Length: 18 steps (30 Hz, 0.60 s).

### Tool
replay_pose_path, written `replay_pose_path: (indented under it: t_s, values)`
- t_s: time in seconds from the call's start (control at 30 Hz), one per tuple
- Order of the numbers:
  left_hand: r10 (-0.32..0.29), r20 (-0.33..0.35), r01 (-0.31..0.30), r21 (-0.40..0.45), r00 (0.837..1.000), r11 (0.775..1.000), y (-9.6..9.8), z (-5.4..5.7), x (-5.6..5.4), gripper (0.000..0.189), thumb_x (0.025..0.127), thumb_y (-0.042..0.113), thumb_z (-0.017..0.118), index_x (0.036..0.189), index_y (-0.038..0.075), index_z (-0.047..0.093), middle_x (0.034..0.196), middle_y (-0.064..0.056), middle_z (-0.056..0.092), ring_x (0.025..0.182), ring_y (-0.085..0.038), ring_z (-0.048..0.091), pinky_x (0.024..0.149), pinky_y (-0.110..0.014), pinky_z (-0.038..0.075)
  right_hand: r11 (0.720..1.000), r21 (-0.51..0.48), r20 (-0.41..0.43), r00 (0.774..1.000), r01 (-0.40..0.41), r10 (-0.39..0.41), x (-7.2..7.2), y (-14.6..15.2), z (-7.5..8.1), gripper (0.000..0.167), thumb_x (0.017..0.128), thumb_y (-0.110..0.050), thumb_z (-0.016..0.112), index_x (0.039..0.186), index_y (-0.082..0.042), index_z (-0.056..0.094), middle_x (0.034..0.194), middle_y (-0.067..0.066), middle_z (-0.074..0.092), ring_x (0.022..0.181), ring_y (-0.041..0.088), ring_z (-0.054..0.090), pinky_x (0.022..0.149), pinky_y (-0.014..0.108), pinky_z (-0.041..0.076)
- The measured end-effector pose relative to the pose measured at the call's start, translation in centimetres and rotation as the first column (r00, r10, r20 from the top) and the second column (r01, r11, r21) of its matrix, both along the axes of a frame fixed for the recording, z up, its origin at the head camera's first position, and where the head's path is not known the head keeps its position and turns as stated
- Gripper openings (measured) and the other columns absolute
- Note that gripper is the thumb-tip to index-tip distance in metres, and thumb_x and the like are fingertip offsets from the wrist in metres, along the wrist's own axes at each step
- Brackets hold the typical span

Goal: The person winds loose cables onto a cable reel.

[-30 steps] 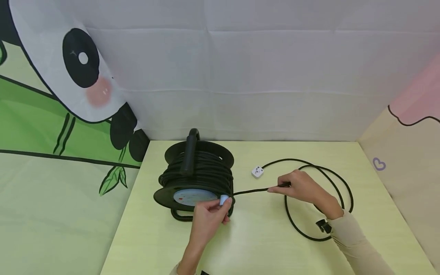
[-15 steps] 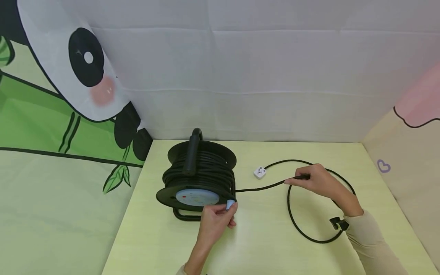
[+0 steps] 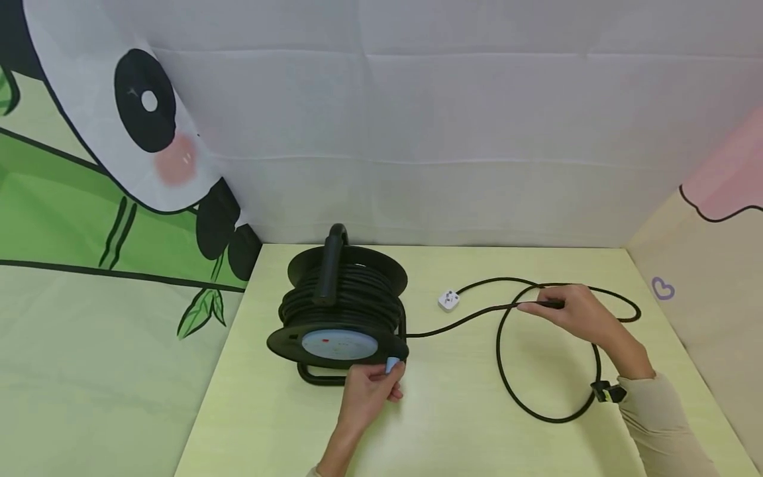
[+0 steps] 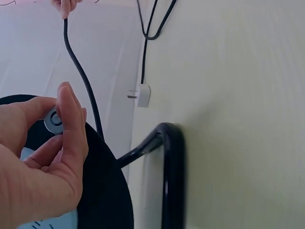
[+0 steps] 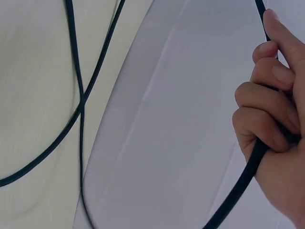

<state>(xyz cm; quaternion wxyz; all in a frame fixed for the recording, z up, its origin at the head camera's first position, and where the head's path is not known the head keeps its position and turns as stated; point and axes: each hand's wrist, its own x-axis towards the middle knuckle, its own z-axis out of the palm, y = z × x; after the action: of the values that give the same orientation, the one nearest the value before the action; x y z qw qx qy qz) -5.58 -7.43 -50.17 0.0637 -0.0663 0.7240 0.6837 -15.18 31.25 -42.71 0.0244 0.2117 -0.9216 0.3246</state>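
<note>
On the table stands a black cable reel [image 3: 342, 298] with a pale blue socket face and a carrying handle. My left hand [image 3: 371, 391] pinches the small light blue crank knob [image 3: 391, 364] at the lower right of the reel's rim; its round end shows between thumb and fingers in the left wrist view. My right hand [image 3: 575, 311] grips the black cable [image 3: 465, 320], which runs from the reel to it, lifted off the table. In the right wrist view the fingers curl round the cable. Beyond the hand the cable lies in loose loops.
A white plug [image 3: 449, 300] at the cable's end lies on the table [image 3: 453, 411] between reel and loops. The reel's tubular stand [image 4: 174, 176] rests on the tabletop. A white fabric backdrop [image 3: 417, 165] rises behind the table's back edge.
My right hand has moved right and slightly away with the cable, so more cable spans from reel to hand. My left hand has stayed on the knob, which has shifted only slightly.
</note>
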Motion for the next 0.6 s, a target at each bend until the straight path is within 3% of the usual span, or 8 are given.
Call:
replay_pose_path:
  t_s: [0.2,0.43,0.6]
  values:
    - [0.025,0.017,-0.024,-0.055,1.0,0.998,-1.3,-1.7,0.2,0.029,0.092,0.019,0.079,0.097,-0.01,0.077,0.067,-0.019,0.071,0.056,-0.027,0.072,0.055,-0.03,0.062,0.997,0.056,0.014,0.998,0.057,-0.058,0.2,1.7,-0.3,0.044,0.094,-0.034,0.078,0.061,-0.024,0.05,0.057,-0.016,0.03,0.053,0.002,0.028,0.051,0.023,0.027]
    - [0.089,0.032,-0.086,-0.106,0.995,0.991,-3.7,-3.5,0.3,0.026,0.093,0.014,0.078,0.099,-0.011,0.077,0.071,-0.023,0.072,0.057,-0.024,0.072,0.057,-0.031,0.063,0.991,0.087,0.081,0.991,0.102,-0.109,0.1,3.1,-0.5,0.05,0.094,-0.04,0.077,0.062,-0.021,0.044,0.059,-0.014,0.026,0.054,0.002,0.023,0.051,0.024,0.022]
    - [0.148,0.052,-0.14,-0.131,0.988,0.981,-5.5,-3.9,0.3,0.026,0.093,0.014,0.078,0.099,-0.011,0.077,0.068,-0.02,0.072,0.057,-0.027,0.073,0.058,-0.034,0.063,0.99,0.084,0.104,0.987,0.11,-0.119,0.0,3.3,-0.4,0.051,0.093,-0.042,0.077,0.062,-0.02,0.044,0.06,-0.013,0.025,0.055,0.002,0.023,0.051,0.024,0.021]
